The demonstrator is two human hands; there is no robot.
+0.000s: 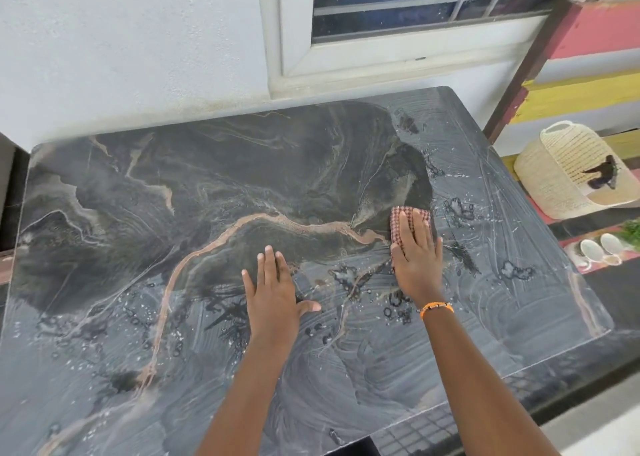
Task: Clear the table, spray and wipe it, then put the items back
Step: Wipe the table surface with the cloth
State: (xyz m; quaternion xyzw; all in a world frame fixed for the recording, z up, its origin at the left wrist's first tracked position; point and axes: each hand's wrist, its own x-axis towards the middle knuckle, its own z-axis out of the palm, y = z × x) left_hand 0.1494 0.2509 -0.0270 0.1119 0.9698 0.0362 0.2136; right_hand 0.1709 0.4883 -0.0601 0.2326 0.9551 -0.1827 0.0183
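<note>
A dark marble table [138,192] with tan veins fills the view. Its near and right parts are wet, with wipe streaks and droplets. My right hand [417,251] lies flat on a red-and-white checked cloth [398,225], pressing it onto the tabletop right of centre. Only the cloth's far and left edges show beyond my fingers. My left hand [275,291] rests palm down on the table, fingers spread, holding nothing. An orange band circles my right wrist.
A white wall and a window frame [346,74] stand behind the table. On the floor to the right lie a tipped cream woven basket [561,171], pale slippers [601,247] and painted steps.
</note>
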